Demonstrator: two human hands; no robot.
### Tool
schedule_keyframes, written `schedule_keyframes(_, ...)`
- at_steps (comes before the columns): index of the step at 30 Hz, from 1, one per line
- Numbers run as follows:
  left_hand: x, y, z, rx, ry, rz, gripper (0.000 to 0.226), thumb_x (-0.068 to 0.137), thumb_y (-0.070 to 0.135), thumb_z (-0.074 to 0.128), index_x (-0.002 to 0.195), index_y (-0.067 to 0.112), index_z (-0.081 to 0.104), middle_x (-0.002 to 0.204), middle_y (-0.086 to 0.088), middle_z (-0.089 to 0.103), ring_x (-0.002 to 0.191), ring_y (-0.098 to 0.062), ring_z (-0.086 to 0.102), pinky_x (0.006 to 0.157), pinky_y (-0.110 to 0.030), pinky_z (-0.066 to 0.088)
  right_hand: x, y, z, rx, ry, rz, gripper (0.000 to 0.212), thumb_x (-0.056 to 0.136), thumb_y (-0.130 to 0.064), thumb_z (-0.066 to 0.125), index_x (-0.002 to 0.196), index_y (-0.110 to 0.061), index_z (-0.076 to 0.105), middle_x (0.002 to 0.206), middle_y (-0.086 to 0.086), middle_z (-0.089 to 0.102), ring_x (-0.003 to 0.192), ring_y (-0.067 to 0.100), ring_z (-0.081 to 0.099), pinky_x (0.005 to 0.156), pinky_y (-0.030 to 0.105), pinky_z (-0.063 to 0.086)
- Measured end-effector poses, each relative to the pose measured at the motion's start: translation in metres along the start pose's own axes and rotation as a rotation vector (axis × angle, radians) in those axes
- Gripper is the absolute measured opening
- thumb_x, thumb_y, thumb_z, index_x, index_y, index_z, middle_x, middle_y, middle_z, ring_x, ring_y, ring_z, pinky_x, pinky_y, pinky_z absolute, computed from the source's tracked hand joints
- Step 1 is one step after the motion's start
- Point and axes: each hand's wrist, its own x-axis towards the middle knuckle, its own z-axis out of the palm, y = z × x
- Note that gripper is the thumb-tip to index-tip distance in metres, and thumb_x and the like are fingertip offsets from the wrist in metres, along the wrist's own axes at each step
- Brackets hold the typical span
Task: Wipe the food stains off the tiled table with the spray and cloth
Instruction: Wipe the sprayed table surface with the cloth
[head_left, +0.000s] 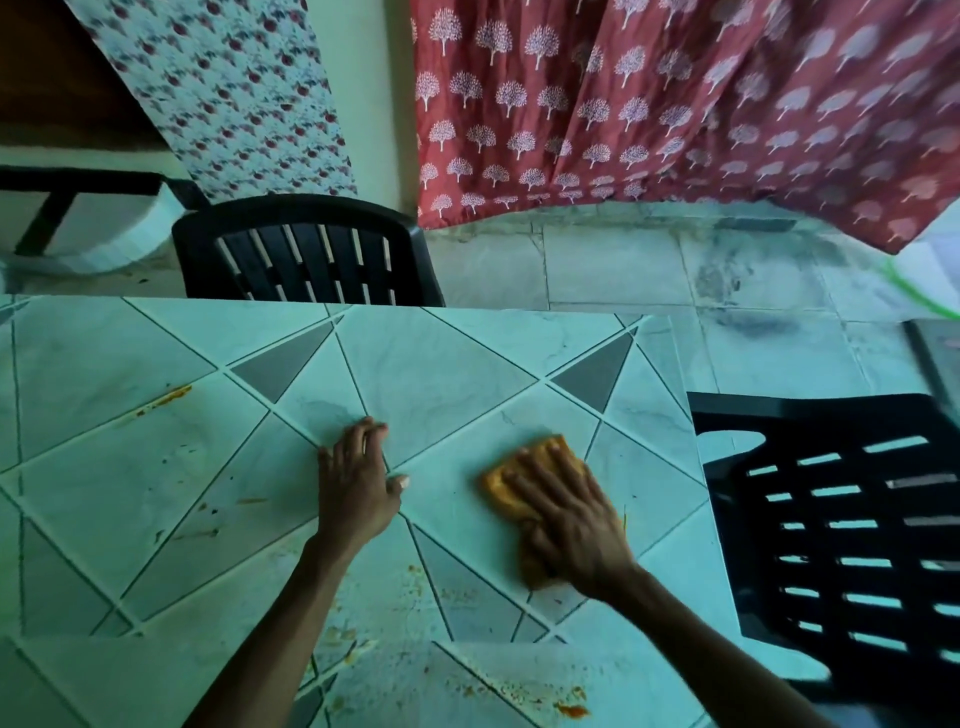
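On the right half of the tiled table (441, 364), the right hand (571, 525) lies flat on the orange cloth (524, 467), fingers spread, palm pressing it to the tile; not gripping, just pushing. Left hand (358, 483) sits just beside it to the left, fingertips and thumb planted on bare tile, holding nothing; I read it as a brace. Spray not in view.

Step in hand, my read: a wiping pass. To do it well I'd use even pressure through the palm; overlapping strokes; drag dirt toward one edge instead of smearing it round. The cloth's near end looks bunched under the wrist, so I'd refold to a fresh face; run along the grout lines too, residue likely sits there.

Tile round the cloth looks clean; the dirt is elsewhere: orange streak (166, 397) far left; orange speckle (415, 577) between the arms; thicker orange blob (569, 709) at the near edge. Plenty left, I'd judge.

Surface: pale marbled tiles laid diagonally, grey triangle insets, dark grout; glossy, so the cloth should slide easily. Room: far black chair (306, 249) behind the table; second black chair (841, 519) at its right; red tree-print curtain (675, 104); floral fabric (234, 93) left of it; grimy tiled floor (623, 270).
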Motion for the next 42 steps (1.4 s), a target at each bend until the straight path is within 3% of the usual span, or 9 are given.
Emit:
schedule_keyframes(4,-0.003,0.023,0.002,-0.008,0.048,-0.006,0.059,0.069,0.011,0.08,0.123,0.007,0.055,0.131,-0.014,0.052,0.114,-0.041,0.054,0.1,-0.056,0.041,0.037,0.06,-0.023,0.069,0.042,0.44,0.067,0.092,-0.055,0.025,0.157,-0.043,0.012,0.167,-0.01,0.003,0.154,0.027,-0.009,0.122,0.058,0.012)
schedule_keyframes(7,-0.006,0.057,0.009,-0.124,0.072,0.069,0.055,0.072,0.007,0.076,0.124,0.006,0.058,0.132,-0.015,0.052,0.115,-0.04,0.052,0.099,-0.049,0.043,0.077,0.057,-0.029,0.12,0.07,0.587,0.069,0.091,-0.053,0.021,0.158,-0.04,0.012,0.168,-0.007,0.003,0.154,0.031,-0.011,0.122,0.058,0.009)
schedule_keyframes(11,0.003,0.091,0.025,-0.163,-0.045,0.17,0.078,0.073,0.025,0.078,0.143,0.012,0.046,0.153,-0.015,0.035,0.137,-0.039,0.036,0.109,-0.052,0.035,0.028,0.025,-0.012,0.037,0.11,0.327,0.067,0.094,-0.05,0.032,0.158,-0.038,0.017,0.168,-0.004,0.011,0.155,0.033,0.001,0.12,0.053,0.017)
schedule_keyframes(16,0.008,0.107,0.034,-0.033,-0.207,0.116,0.094,0.087,0.033,0.067,0.157,0.028,0.006,0.164,-0.004,-0.014,0.15,-0.038,-0.009,0.118,-0.058,0.009,-0.015,0.0,0.0,0.021,0.085,0.166,0.067,0.092,-0.05,0.043,0.156,-0.035,0.028,0.166,-0.005,0.02,0.153,0.034,0.011,0.119,0.05,0.018)
schedule_keyframes(20,0.006,0.113,0.032,-0.034,-0.171,0.072,0.098,0.084,0.03,0.07,0.157,0.028,0.006,0.165,-0.001,-0.009,0.151,-0.035,-0.006,0.119,-0.054,0.007,0.087,0.028,-0.014,0.037,0.016,0.109,0.063,0.096,-0.051,0.034,0.157,-0.039,0.022,0.167,-0.008,0.015,0.155,0.031,0.001,0.122,0.057,0.01)
schedule_keyframes(24,0.009,0.116,0.034,-0.014,-0.172,0.022,0.101,0.085,0.033,0.07,0.156,0.032,-0.001,0.164,0.003,-0.012,0.151,-0.032,-0.007,0.12,-0.051,0.006,0.168,0.065,-0.034,0.08,0.014,0.286,0.062,0.099,-0.049,0.035,0.157,-0.04,0.017,0.168,-0.009,0.006,0.155,0.028,-0.006,0.121,0.06,0.003)
schedule_keyframes(32,0.008,0.122,0.031,-0.018,-0.184,-0.004,0.098,0.085,0.026,0.07,0.157,0.029,0.002,0.165,0.001,-0.011,0.151,-0.033,-0.009,0.12,-0.051,0.005,0.039,0.081,-0.024,0.163,0.173,0.616,0.069,0.093,-0.055,0.024,0.159,-0.035,0.013,0.168,-0.002,0.0,0.154,0.031,-0.012,0.122,0.059,0.006)
schedule_keyframes(39,0.002,0.144,0.035,0.084,-0.04,0.075,0.094,0.059,0.007,0.08,0.145,0.017,0.042,0.153,-0.013,0.034,0.135,-0.038,0.039,0.106,-0.05,0.04,0.008,0.043,-0.01,0.014,0.047,0.25,0.067,0.093,-0.051,0.034,0.157,-0.037,0.021,0.168,-0.003,0.01,0.154,0.035,0.0,0.119,0.061,0.013)
schedule_keyframes(42,-0.002,0.154,0.045,0.003,-0.036,0.212,0.083,0.065,0.002,0.075,0.143,0.018,0.048,0.153,-0.014,0.036,0.137,-0.039,0.038,0.107,-0.047,0.038,0.052,0.093,-0.029,0.018,0.012,0.332,0.066,0.095,-0.054,0.029,0.158,-0.041,0.014,0.168,-0.007,0.004,0.154,0.031,-0.006,0.119,0.064,0.008)
